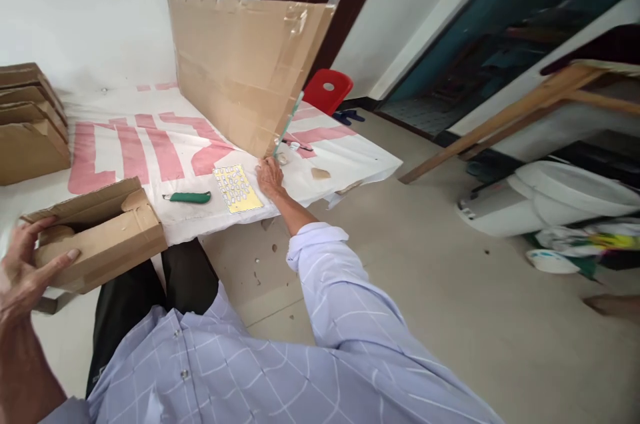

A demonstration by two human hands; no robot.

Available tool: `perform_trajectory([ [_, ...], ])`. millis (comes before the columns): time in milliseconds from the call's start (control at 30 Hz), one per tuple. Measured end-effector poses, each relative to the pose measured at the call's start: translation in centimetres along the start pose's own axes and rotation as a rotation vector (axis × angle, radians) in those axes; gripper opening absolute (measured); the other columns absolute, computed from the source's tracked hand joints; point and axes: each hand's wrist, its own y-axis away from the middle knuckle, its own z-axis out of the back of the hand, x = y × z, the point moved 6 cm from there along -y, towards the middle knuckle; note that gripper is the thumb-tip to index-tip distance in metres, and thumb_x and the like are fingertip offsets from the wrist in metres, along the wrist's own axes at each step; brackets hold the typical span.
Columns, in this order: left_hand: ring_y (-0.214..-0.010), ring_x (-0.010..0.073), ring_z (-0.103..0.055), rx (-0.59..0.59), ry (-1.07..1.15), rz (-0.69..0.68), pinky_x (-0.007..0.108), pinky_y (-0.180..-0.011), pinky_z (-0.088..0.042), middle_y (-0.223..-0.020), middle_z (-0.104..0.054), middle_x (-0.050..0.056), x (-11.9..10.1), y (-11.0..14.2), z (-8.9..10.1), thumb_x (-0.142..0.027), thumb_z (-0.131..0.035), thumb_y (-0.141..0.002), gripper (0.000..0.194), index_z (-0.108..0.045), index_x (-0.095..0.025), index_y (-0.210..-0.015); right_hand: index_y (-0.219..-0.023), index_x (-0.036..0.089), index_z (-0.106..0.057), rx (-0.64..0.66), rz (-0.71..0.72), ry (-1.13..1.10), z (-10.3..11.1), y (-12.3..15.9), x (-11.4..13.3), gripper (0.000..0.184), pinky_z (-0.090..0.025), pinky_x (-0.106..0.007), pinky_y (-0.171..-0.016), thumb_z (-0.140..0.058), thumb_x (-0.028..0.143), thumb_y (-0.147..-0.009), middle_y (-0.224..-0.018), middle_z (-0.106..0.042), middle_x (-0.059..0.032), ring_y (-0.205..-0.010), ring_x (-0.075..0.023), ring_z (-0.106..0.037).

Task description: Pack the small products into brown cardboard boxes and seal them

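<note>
"What is the biggest thing you see?"

"The tabletop (370,159). It has a white cover with big red shapes on it."

"What is big after that?"

"The big cardboard (230,64). It stands up on the tabletop, tipped a bit, with shiny tape near its top right corner. Its low corner is by the right hand (270,175)."

"Is the right hand holding it?"

"The fingers are bent and touch that low corner. I can't tell if they grip it."

"What comes next?"

"The brown boxes (31,144). They stand in a row at the left end, close together. Past the far side of the tabletop there is a red chair (327,91)."

"And the small box (113,247)?"

"It is open on top. It sits at the near edge, on the left, and part of it sticks out over the legs."

"What is the left hand (30,271) doing?"

"It is holding the left end of the small box. The thumb is on the near side, and the other fingers reach over the end."

"What little things are there?"

"A yellow card (237,189) with lots of small white bits on it lies just beside the right hand. The green cutter (190,197) lies between that card and the small box. The smallest is a tan scrap (320,173), to the right of the right hand"
</note>
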Motion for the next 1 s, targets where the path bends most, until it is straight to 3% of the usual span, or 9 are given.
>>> perform_trajectory([
  [167,-0.149,0.0447,-0.057,0.100,0.124,0.005,0.065,-0.130,-0.047,-0.156,-0.061,0.011,-1.2,0.9,-0.1,-0.065,-0.090,-0.074,0.085,-0.065,-0.026,-0.145,-0.162,0.010,-0.055,0.011,-0.095,0.020,-0.1,1.7,-0.6,0.057,-0.044,-0.054,-0.116,-0.031,0.025,-0.113,-0.162,-0.054,-0.0314,-0.149,-0.0401,-0.052],
  [333,-0.146,0.0494,-0.060,0.150,0.275,0.011,0.065,-0.120,-0.055,-0.160,-0.060,0.017,1.0,1.5,-0.4,-0.084,-0.091,-0.065,0.111,-0.063,-0.025,-0.154,-0.168,0.005,-0.043,-0.040,-0.174,0.040,1.3,3.4,-1.0,0.061,-0.044,-0.058,-0.116,-0.044,0.027,-0.111,-0.164,-0.050,-0.0372,-0.149,-0.0445,-0.054],
  [433,-0.148,0.0503,-0.059,0.207,0.327,-0.009,0.064,-0.119,-0.057,-0.163,-0.060,0.018,2.4,1.8,-1.1,-0.088,-0.092,-0.063,0.121,-0.059,-0.026,-0.162,-0.159,0.003,-0.051,-0.166,-0.123,-0.044,3.4,3.7,0.6,0.055,-0.045,-0.061,-0.113,-0.050,0.030,-0.110,-0.156,-0.053,-0.0412,-0.143,-0.0454,-0.055],
  [533,-0.156,0.0505,-0.053,0.241,0.371,-0.047,0.064,-0.126,-0.052,-0.169,-0.055,0.019,3.0,2.2,-1.7,-0.086,-0.096,-0.062,0.128,-0.054,-0.027,-0.168,-0.141,0.008,-0.065,-0.239,0.072,-0.154,4.8,3.8,5.5,0.044,-0.045,-0.057,-0.116,-0.053,0.037,-0.111,-0.147,-0.061,-0.0345,-0.138,-0.0394,-0.056],
  [633,-0.157,0.0500,-0.053,0.260,0.403,-0.058,0.066,-0.127,-0.051,-0.172,-0.051,0.018,3.3,2.7,-2.2,-0.080,-0.100,-0.063,0.131,-0.048,-0.030,-0.172,-0.128,0.016,-0.076,-0.215,0.499,-0.320,5.4,6.1,14.6,0.035,-0.049,-0.053,-0.120,-0.054,0.038,-0.110,-0.137,-0.072,-0.0235,-0.134,-0.0353,-0.062],
  [700,-0.158,0.0497,-0.052,0.271,0.416,-0.049,0.067,-0.127,-0.051,-0.174,-0.048,0.017,3.6,3.0,-2.5,-0.075,-0.102,-0.064,0.129,-0.047,-0.032,-0.173,-0.121,0.023,-0.080,-0.097,0.811,-0.441,5.5,9.7,21.3,0.034,-0.056,-0.053,-0.115,-0.054,0.043,-0.112,-0.128,-0.077,-0.0162,-0.124,-0.0334,-0.070],
  [800,-0.161,0.0497,-0.048,0.258,0.426,-0.053,0.068,-0.127,-0.050,-0.174,-0.046,0.017,4.0,3.4,-2.8,-0.072,-0.103,-0.065,0.125,-0.050,-0.033,-0.171,-0.129,0.024,-0.081,0.128,1.078,-0.473,5.3,15.6,29.1,0.036,-0.060,-0.055,-0.111,-0.063,0.050,-0.111,-0.129,-0.080,-0.0138,-0.123,-0.0340,-0.072],
  [900,-0.162,0.0501,-0.045,0.217,0.440,-0.074,0.067,-0.124,-0.053,-0.172,-0.046,0.016,4.3,3.7,-2.8,-0.071,-0.103,-0.064,0.124,-0.051,-0.034,-0.170,-0.134,0.023,-0.079,0.295,1.170,-0.396,5.0,19.5,32.9,0.038,-0.061,-0.054,-0.108,-0.075,0.047,-0.105,-0.128,-0.080,-0.0134,-0.121,-0.0339,-0.073],
  [1000,-0.163,0.0519,-0.043,0.214,0.461,-0.072,0.068,-0.123,-0.054,-0.173,-0.043,0.018,5.0,3.9,-2.8,-0.074,-0.104,-0.060,0.131,-0.049,-0.034,-0.172,-0.125,0.024,-0.079,0.326,1.152,-0.401,5.5,20.5,33.5,0.025,-0.062,-0.047,-0.100,-0.077,0.037,-0.104,-0.118,-0.080,-0.0104,-0.109,-0.0297,-0.074],
])
